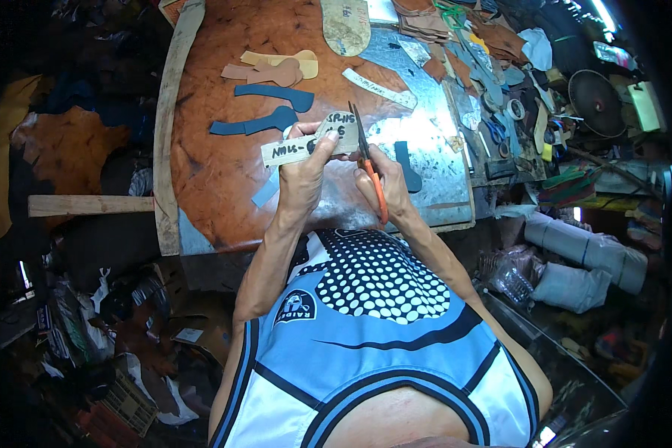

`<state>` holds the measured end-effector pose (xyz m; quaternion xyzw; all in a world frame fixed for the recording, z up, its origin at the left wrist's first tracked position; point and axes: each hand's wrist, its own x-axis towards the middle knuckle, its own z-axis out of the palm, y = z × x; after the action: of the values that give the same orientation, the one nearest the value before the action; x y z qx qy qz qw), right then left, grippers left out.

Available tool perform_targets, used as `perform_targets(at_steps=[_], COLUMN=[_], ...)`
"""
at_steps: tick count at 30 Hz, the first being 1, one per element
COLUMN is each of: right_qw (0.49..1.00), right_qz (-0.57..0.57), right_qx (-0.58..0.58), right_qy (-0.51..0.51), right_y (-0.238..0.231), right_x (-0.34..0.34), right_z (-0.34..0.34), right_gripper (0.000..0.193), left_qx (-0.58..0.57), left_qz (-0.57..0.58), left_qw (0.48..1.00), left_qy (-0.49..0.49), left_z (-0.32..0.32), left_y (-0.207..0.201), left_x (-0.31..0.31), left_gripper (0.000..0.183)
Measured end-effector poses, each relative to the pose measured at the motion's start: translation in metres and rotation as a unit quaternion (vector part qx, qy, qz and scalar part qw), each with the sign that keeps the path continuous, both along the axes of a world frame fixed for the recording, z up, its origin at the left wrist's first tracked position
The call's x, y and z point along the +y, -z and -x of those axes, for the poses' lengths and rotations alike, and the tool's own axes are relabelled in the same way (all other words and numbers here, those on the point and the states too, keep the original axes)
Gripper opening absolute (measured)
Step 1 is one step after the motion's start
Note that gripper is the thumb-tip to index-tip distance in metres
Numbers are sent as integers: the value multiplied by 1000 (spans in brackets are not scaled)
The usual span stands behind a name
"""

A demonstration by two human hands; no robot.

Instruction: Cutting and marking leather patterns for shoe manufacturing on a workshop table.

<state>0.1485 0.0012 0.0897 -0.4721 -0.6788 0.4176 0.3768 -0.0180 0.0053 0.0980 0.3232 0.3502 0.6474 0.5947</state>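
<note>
My left hand (304,179) grips a pale pattern piece (291,151) with black handwriting, its thumb pressed on the face. Whether another layer lies beneath it, I cannot tell. In my right hand (390,179) are scissors (382,200) with orange handles, their dark blades pointing away from me along the pattern's right edge. Just beyond my left hand lie two dark blue cut pieces (276,95), with pinkish-brown pieces (269,72) and a tan piece (304,66) farther off. A slate-blue piece (405,168) rests beside my right hand, and a light blue strip (266,190) sits left of my left wrist.
Large brown leather (209,164) covers the table's left side, and a shiny metal sheet (444,175) its right. A white pattern strip (381,89) and a rounded pale template (346,28) lie farther away. Blue-handled scissors (494,131) and a tape roll (515,110) crowd the right.
</note>
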Motion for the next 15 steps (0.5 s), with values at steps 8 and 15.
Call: perform_targets(at_steps=[8,15], right_qw=[999,1000], right_qz=[29,14], right_qx=[-37,-4], right_qy=[1,-9], right_y=[-8,-2], right_x=[-1,-2], right_z=[0,-2], right_gripper=[25,28], left_qx=[8,14], left_qz=[12,14], left_qw=[1000,999], left_qy=[22,31], left_z=[-3,-1], left_y=[4,-2], left_x=[-5,-7], left_gripper=[21,21])
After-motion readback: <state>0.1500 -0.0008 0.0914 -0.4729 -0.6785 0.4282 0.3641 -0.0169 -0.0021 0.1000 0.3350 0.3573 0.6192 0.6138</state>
